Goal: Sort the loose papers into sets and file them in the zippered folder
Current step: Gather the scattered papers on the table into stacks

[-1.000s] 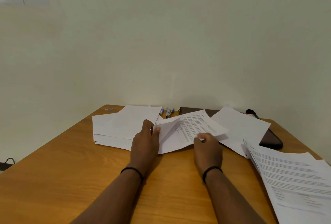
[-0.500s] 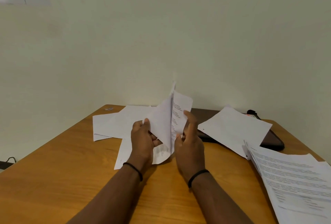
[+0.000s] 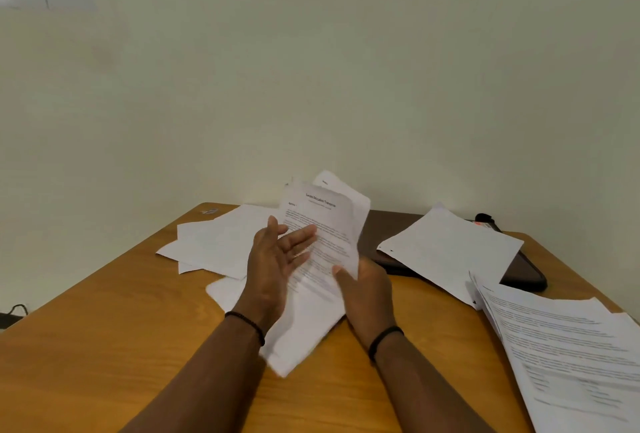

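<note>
My right hand (image 3: 365, 288) grips a small bundle of printed sheets (image 3: 325, 224) by its lower right edge and holds it tilted up above the table. My left hand (image 3: 277, 259) is beside the bundle with fingers straight and spread, palm toward the page. A dark zippered folder (image 3: 523, 269) lies at the back right, partly under a loose white sheet (image 3: 450, 249). More loose sheets (image 3: 214, 242) lie at the back left. A thick stack of printed pages (image 3: 568, 353) sits at the right edge.
The wooden table (image 3: 104, 346) stands against a pale wall. A dark object (image 3: 485, 219) with an orange mark lies behind the folder. A small clip-like item (image 3: 209, 211) lies at the back left corner. A cable (image 3: 15, 311) runs on the floor at left.
The papers were lifted off the table and turned upright. My left hand let go and opened beside them, while my right hand kept its hold on the lower edge.
</note>
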The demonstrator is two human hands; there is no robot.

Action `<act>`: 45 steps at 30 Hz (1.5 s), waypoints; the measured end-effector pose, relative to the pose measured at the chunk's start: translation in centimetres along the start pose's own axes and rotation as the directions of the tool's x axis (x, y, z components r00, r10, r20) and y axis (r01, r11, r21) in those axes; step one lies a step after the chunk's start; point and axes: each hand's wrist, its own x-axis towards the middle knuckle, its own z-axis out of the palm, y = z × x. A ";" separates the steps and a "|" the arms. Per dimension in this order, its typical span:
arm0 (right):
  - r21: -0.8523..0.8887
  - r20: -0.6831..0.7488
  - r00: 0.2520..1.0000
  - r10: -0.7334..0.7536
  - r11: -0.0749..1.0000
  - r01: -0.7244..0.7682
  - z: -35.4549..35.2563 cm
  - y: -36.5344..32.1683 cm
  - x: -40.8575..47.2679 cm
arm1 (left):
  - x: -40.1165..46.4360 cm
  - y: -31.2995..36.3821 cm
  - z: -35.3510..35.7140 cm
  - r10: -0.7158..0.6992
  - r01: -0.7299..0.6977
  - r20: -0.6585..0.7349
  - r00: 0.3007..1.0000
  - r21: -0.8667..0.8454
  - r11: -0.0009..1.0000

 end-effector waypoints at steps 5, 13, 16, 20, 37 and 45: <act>0.242 -0.160 0.979 0.126 0.967 -0.085 -1.3 0.6 0.8 | 1.4 -1.7 -2.7 0.311 -0.172 -0.043 0.950 0.757 0.631; 0.531 -0.020 0.990 0.141 0.840 -0.109 -4.1 -0.5 1.3 | 2.0 -1.2 -4.0 0.143 -0.069 -0.042 0.989 0.719 0.691; 0.525 0.069 0.992 0.108 0.842 -0.128 -4.3 -0.9 1.3 | 1.8 -0.1 -4.4 0.189 -0.116 -0.072 0.979 0.569 0.814; 0.518 0.110 0.992 0.059 0.849 -0.107 -4.8 -2.1 0.4 | 1.0 0.2 -4.8 0.117 -0.092 -0.044 0.992 0.375 0.922; 0.152 -0.241 0.920 -0.308 0.925 0.349 -14.1 -12.2 -5.9 | -7.9 7.2 5.5 0.228 -0.314 0.282 0.932 0.312 0.897; 0.009 -0.190 0.979 -0.073 0.997 0.076 -15.6 -5.9 -11.5 | -12.1 4.0 6.2 0.097 -0.212 0.252 0.963 0.480 0.851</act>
